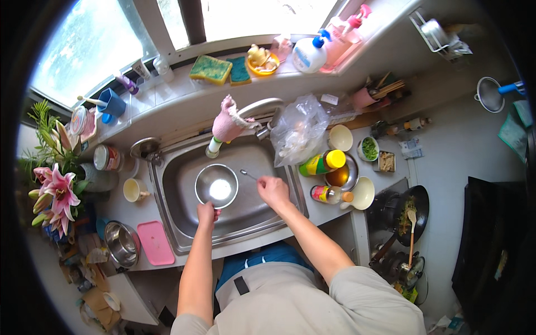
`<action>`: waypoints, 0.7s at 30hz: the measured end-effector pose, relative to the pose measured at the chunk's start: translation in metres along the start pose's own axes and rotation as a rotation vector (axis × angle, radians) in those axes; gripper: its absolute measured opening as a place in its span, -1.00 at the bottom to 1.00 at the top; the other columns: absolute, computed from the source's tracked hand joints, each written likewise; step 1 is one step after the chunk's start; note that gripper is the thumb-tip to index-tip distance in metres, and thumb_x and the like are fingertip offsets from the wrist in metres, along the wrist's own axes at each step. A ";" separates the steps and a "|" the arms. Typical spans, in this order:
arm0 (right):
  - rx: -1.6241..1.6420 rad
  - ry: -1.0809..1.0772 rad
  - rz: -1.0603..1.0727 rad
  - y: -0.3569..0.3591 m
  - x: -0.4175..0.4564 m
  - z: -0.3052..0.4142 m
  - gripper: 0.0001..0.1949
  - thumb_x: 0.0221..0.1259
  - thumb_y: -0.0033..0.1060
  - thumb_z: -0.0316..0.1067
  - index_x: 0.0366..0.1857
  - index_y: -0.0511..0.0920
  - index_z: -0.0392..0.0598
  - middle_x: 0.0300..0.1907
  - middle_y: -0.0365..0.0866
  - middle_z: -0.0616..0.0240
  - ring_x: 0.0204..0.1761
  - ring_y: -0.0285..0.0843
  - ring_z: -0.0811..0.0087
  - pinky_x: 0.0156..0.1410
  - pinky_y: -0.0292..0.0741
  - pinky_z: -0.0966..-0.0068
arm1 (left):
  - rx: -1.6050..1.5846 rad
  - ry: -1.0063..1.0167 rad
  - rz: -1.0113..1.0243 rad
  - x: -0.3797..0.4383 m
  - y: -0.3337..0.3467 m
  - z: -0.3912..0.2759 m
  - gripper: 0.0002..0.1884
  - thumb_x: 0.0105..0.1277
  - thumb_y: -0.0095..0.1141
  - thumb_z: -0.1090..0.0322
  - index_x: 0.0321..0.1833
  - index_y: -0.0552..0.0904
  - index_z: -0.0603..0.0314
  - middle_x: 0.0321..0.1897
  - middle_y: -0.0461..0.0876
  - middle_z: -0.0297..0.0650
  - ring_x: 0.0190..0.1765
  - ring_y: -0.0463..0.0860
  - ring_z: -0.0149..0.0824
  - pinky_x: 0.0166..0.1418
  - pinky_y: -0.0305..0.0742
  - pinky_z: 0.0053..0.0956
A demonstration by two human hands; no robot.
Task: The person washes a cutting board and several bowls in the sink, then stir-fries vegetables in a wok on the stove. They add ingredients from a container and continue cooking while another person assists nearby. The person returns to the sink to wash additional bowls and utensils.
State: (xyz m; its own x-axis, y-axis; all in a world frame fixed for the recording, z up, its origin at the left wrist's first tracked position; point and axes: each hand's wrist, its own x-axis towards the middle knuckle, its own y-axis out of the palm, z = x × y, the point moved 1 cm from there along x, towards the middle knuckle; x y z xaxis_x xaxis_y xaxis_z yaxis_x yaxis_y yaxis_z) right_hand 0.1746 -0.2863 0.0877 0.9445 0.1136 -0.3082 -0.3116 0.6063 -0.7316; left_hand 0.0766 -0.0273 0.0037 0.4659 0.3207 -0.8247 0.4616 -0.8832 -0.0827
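My left hand [207, 214] grips the near rim of a round stainless steel bowl [209, 180], held over the left part of the steel sink [247, 209]. A bright glare shows inside the bowl. To its right, my right hand [273, 190] is closed on the handle of a small metal spoon [248, 173], whose tip points left towards the bowl. Behind the bowl is the faucet [213, 147], with a pink cloth [227, 125] around its neck. Whether water runs from it I cannot tell.
Right of the sink stand a yellow-capped bottle [322, 162], a sauce bottle [331, 194], a plastic bag [299, 130] and several bowls. A wok [412, 215] holds food and a spatula. On the left lie a pink tray [155, 243], a cup [133, 190] and a steel pot [121, 244].
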 end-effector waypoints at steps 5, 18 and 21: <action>0.356 -0.435 -0.579 -0.200 0.064 0.128 -0.87 0.33 0.23 -0.34 -0.28 0.70 -0.13 -0.43 0.75 0.06 -0.37 0.78 0.13 -0.22 0.63 0.26 | -0.019 -0.009 0.044 -0.011 0.009 0.004 -0.85 0.36 -0.11 0.46 -0.30 0.50 0.40 -0.57 0.65 -0.04 -0.67 0.55 -0.40 -0.70 0.28 -0.51; 0.428 -0.028 -0.231 -0.283 0.256 0.179 -0.72 0.48 0.14 -0.07 -0.14 0.66 -0.07 -0.41 0.72 0.34 -0.54 0.63 0.56 -0.52 0.43 0.60 | -0.048 -0.064 0.111 -0.052 -0.005 0.013 -0.82 0.36 -0.13 0.48 -0.14 0.53 0.47 -0.54 0.68 -0.01 -0.66 0.55 -0.40 -0.68 0.33 -0.52; 0.733 -0.100 -0.293 -0.285 0.214 0.158 -0.80 0.48 0.21 -0.22 -0.13 0.67 -0.12 -0.47 0.67 0.38 -0.61 0.49 0.64 -0.55 0.34 0.65 | -0.012 -0.047 0.139 -0.057 -0.006 0.011 -0.83 0.34 -0.12 0.46 -0.16 0.52 0.42 -0.55 0.65 -0.04 -0.66 0.52 -0.41 -0.68 0.30 -0.51</action>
State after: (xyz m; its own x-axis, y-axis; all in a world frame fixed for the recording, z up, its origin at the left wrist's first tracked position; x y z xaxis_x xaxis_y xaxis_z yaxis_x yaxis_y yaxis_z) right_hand 0.4821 -0.3106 0.3266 0.9932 -0.0813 -0.0838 0.0655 0.9821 -0.1767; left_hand 0.0387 -0.0438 0.0454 0.4907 0.1788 -0.8528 0.4039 -0.9139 0.0408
